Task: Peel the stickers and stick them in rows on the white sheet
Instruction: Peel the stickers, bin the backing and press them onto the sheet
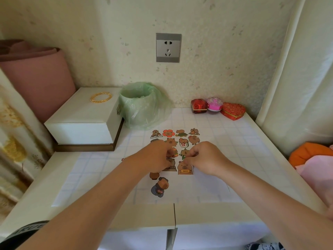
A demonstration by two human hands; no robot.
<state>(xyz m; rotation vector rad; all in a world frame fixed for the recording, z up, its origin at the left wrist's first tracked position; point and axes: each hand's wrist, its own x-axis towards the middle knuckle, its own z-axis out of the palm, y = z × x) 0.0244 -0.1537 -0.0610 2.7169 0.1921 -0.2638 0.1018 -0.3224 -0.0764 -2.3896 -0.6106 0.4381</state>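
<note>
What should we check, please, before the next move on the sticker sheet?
1. Right hand pinches the Hello sticker at its top edge: ok.
2. Hello sticker lying fully flat: cannot tell, the fingers cover its top.
3. Left hand steadying the white sheet: cannot tell, its curled fingers hide what they touch.
4. Hello sticker level with the neighbour sticker in its row: ok.
5. Bare sheet free to the right of the Hello sticker for the next one: ok.
</note>
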